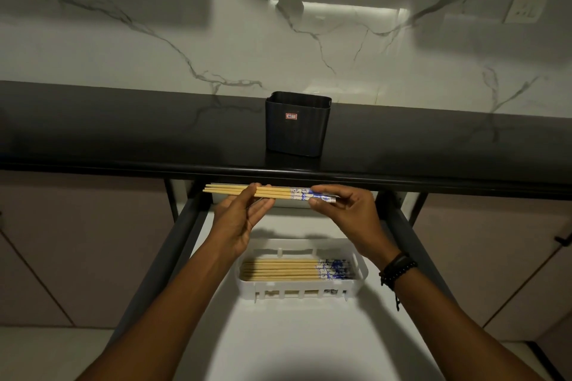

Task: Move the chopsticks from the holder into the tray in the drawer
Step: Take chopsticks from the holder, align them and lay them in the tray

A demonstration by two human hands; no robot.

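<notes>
Bundle of chopsticks (278, 193) held level above the open drawer (278, 334), left hand (238, 223) pinching the plain end between thumb and fingers, right hand (343, 210) pinching the blue-patterned end, more chopsticks (278, 269) lying in the white tray (362, 275), black holder (297, 127) on countertop (123, 133).

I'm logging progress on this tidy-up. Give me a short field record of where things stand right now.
held chopsticks: level bundle, above the open drawer
left hand: grips the plain part
right hand: pinches the patterned ends
tray: in the drawer, below both hands
tray chopsticks: lying flat, patterned ends to the right
holder: upright on the counter, nothing sticking out
</notes>
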